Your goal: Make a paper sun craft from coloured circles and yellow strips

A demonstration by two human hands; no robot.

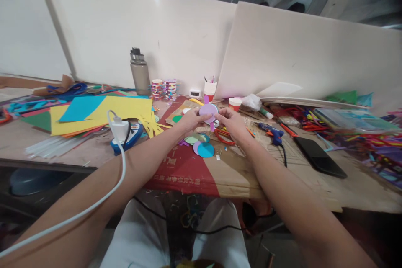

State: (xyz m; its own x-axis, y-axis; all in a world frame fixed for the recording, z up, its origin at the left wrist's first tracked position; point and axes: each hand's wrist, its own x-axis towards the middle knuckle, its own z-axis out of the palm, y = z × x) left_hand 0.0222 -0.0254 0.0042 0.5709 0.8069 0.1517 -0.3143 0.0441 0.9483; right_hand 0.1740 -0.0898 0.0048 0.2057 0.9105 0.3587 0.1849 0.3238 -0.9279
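Between my hands, above the table, is a purple paper disc (208,112) with purple strips sticking out at its top and bottom. My left hand (192,120) pinches its left side, fingers closed. On the right, my right hand (230,122) grips the edge with thumb and fingers. Below them lie loose paper circles, among them a blue circle (205,150) and a pale green one (192,139). A red ring-shaped piece (223,137) rests just under my right hand. What lies behind the disc is hidden.
A glue gun (275,135) and a black phone (320,157) lie at the right. At the left are yellow paper sheets (125,108), clear glue sticks (52,145) and a white charger (119,127) with its cable. A bottle (140,75) and paper cups (210,88) stand behind.
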